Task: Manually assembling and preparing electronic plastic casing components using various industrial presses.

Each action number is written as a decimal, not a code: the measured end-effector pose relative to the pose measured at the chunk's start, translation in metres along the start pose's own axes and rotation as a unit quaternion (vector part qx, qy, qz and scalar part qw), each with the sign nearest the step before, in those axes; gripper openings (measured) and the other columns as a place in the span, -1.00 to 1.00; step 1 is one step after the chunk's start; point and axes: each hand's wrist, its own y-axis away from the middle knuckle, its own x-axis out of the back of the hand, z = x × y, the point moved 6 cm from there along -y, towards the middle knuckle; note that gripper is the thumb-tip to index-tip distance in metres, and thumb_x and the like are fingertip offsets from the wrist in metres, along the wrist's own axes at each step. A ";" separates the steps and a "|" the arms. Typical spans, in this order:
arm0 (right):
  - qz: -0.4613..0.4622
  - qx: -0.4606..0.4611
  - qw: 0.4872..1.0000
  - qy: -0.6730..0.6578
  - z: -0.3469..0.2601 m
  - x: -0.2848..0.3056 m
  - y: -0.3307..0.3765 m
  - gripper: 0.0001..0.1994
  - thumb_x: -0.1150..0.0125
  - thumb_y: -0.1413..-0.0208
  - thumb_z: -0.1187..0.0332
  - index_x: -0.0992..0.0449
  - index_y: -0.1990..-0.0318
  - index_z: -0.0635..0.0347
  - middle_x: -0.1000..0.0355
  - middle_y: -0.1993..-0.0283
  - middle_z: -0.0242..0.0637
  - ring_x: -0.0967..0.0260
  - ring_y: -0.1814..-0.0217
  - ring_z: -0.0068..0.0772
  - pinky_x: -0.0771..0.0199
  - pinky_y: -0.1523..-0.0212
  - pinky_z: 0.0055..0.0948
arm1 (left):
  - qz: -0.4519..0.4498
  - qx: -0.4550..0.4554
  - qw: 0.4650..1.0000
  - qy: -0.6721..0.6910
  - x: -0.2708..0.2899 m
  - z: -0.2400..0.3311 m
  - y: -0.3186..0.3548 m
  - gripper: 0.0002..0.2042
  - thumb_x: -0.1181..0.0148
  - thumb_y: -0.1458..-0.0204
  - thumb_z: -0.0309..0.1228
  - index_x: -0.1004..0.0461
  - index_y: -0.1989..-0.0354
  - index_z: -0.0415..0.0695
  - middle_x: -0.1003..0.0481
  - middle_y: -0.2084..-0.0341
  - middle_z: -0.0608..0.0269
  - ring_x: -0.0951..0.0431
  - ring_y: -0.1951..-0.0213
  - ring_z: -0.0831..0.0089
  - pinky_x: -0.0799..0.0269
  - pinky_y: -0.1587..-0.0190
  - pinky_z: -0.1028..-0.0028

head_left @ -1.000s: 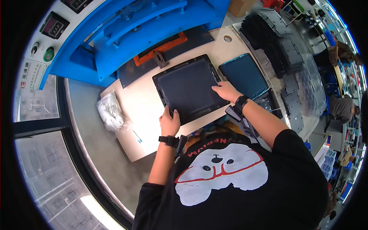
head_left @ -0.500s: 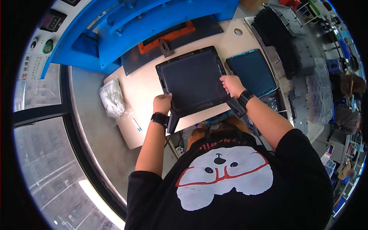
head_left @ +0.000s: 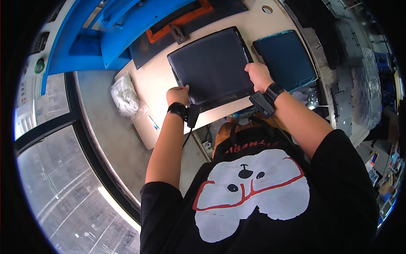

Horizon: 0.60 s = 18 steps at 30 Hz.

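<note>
A large black rectangular panel with a raised frame [head_left: 211, 67] is held over the pale worktop [head_left: 154, 89], its far edge tilted up. My left hand [head_left: 177, 95] grips its left side near the close corner, the thumb on the rim. On the right side, my right hand [head_left: 258, 76] is closed round the edge. The fingers under the panel are hidden on both sides. To the right, a second dark panel [head_left: 287, 59] with a bluish film lies on the worktop.
A blue machine [head_left: 127, 29] with an orange frame [head_left: 179, 21] and a metal bracket [head_left: 177, 34] stands at the far side. Crumpled white plastic [head_left: 124, 95] lies on the left. Stacked black and grey parts [head_left: 334, 63] line the right. A round hole [head_left: 267, 9] pierces the worktop.
The panel now looks tilted, with its far edge higher, and both hands still hold it. My view has shifted, so the machine and worktop sit higher in the picture.
</note>
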 end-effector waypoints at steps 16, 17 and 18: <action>-0.195 0.090 0.970 -0.110 -0.058 0.050 0.066 -0.54 -0.25 -0.12 0.44 -0.34 -0.18 0.32 -0.44 0.01 -0.24 -0.37 -0.01 -0.47 -0.36 -0.03 -0.47 | -0.154 0.009 0.849 0.506 0.041 0.002 0.098 -0.45 -0.21 -0.08 -0.61 -0.15 -0.24 -0.18 -0.50 0.49 0.34 -0.40 0.59 0.63 -0.26 0.53 0.62; -0.239 0.131 0.955 -0.121 -0.069 0.051 0.081 -0.52 -0.26 -0.10 0.47 -0.33 -0.20 0.29 -0.43 -0.02 -0.24 -0.37 -0.04 -0.46 -0.35 -0.07 -0.45 | -0.135 -0.011 0.855 0.501 0.045 -0.006 0.106 -0.40 -0.20 -0.07 -0.62 -0.10 -0.29 -0.18 -0.50 0.49 0.32 -0.39 0.60 0.62 -0.23 0.54 0.62; -0.281 0.173 0.935 -0.133 -0.079 0.054 0.093 -0.49 -0.26 -0.08 0.51 -0.32 -0.22 0.27 -0.43 -0.05 -0.23 -0.36 -0.08 -0.46 -0.34 -0.11 -0.43 | -0.114 -0.026 0.857 0.501 0.048 -0.006 0.117 -0.35 -0.20 -0.06 -0.64 -0.05 -0.32 -0.18 -0.51 0.47 0.30 -0.41 0.57 0.61 -0.26 0.51 0.62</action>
